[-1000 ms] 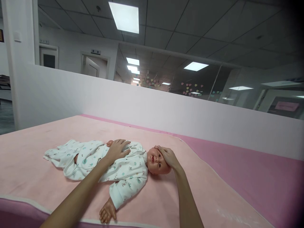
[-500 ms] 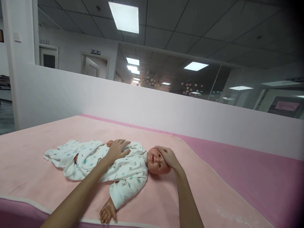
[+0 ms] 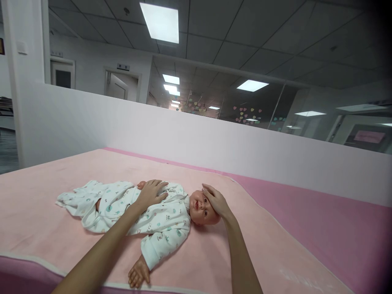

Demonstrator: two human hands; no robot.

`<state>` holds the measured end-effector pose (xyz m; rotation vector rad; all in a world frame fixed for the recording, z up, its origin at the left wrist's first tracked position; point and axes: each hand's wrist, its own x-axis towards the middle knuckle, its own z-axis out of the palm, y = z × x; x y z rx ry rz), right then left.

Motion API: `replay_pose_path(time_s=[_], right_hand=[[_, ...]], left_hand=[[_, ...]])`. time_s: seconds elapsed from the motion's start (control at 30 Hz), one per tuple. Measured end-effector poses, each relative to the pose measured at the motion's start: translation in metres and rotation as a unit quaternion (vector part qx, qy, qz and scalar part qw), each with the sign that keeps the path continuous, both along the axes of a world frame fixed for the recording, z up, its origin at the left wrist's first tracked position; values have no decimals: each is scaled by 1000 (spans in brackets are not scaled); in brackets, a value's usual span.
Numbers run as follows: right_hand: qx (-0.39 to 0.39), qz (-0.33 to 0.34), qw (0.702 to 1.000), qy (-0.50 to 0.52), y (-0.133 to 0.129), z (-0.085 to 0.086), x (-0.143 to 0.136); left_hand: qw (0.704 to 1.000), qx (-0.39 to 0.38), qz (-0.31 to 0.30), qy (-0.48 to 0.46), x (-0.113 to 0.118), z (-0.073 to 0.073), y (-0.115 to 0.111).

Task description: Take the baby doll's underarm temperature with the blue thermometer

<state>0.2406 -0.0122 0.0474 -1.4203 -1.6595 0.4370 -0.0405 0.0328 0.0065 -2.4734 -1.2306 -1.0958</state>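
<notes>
A baby doll [image 3: 168, 218] lies on its back on a pale pink mat [image 3: 45, 232], its head to the right and its legs to the left. It wears a white suit with small coloured prints. My left hand [image 3: 152, 192] rests open on the doll's chest, fingers spread over the cloth. Against the top of the doll's head [image 3: 200, 208] lies my right hand [image 3: 217, 201], open, its fingers stretched over the forehead with the tips slightly lifted. One doll hand [image 3: 139, 272] reaches toward the mat's near edge; the other shows partly beyond my left wrist.
Behind the mat runs a low white wall [image 3: 183, 130] with glass panes above it. A darker pink surface [image 3: 306, 216] shows along the right and back of the mat. Doors and lit ceiling panels [image 3: 161, 22] are farther off.
The fingers of my right hand have straightened and lifted a little at the doll's forehead. My left hand and the doll have stayed in place.
</notes>
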Motion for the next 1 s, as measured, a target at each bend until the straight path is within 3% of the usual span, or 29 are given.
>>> replay_pose_path(time_s=[0.13, 0.43, 0.7, 1.0], right_hand=[[0, 31, 999, -7, -2, 2, -1], [21, -6, 999, 36, 4, -5, 2], [3, 42, 999, -21, -10, 7, -7], [19, 0, 1000, 21, -1, 0, -2]], left_hand=[[1000, 0, 1, 3, 0, 0, 0], [1000, 0, 1, -1, 0, -1, 0], [1000, 4, -6, 2, -1, -2, 2], [1000, 0, 1, 7, 0, -1, 2]])
